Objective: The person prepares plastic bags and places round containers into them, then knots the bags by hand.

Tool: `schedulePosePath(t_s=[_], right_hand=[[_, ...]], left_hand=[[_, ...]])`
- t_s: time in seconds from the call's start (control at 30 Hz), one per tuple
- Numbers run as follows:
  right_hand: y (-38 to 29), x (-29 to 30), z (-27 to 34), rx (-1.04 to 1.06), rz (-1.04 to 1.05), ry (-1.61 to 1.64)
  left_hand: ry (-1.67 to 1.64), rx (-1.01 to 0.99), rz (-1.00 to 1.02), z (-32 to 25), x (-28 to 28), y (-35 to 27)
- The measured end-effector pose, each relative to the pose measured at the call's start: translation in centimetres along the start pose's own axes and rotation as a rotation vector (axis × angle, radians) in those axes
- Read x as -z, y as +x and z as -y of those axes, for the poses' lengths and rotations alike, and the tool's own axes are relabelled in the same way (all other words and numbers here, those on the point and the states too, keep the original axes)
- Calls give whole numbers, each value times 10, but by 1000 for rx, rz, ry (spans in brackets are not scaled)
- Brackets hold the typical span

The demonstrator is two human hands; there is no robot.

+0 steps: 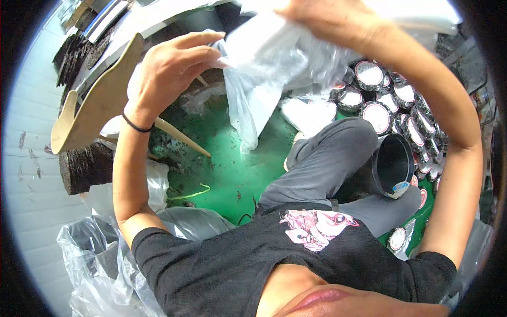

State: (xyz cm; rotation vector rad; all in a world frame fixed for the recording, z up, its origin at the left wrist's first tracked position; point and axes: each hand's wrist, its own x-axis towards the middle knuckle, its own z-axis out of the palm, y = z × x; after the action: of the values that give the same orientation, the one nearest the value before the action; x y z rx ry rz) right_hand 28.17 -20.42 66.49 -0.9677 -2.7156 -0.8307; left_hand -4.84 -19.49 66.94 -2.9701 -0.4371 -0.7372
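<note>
My left hand [168, 67], with a dark band at its wrist, pinches an edge of a translucent plastic bag or sheet [273, 67]. The plastic hangs in folds over the green floor, and its upper part is washed out by glare. My right hand [324, 20] is at the top edge, blurred, against the bright plastic; its fingertips are partly cut off, so its hold is unclear. Many round packages in clear wrap with white, red-rimmed labels [377, 117] lie to the right. A black bucket [393, 164] lies between my legs with its mouth visible.
At left are a curved tan board [101, 99], a pointed tan rod or leg [184, 136] and a stack of dark, rough-edged sheets [85, 166]. Crumpled clear plastic [99, 253] lies at lower left. A yellow-green strip [190, 195] and dark crumbs are on the green floor [222, 174].
</note>
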Motion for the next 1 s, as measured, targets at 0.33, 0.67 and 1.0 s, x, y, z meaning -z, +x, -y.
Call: schedulePosePath(t_s=[0.33,0.67,1.0], right_hand=[[14,30,62,-488,756,908],[-22,49,120,-359,716,392],[-32,6,149,-996,-50,1524]], left_hand=[[-741,68,-287,-4,-86,10],[-1164,-282,-492,-92,-154,63],[-1042,-220,-645,-139,-127,18]])
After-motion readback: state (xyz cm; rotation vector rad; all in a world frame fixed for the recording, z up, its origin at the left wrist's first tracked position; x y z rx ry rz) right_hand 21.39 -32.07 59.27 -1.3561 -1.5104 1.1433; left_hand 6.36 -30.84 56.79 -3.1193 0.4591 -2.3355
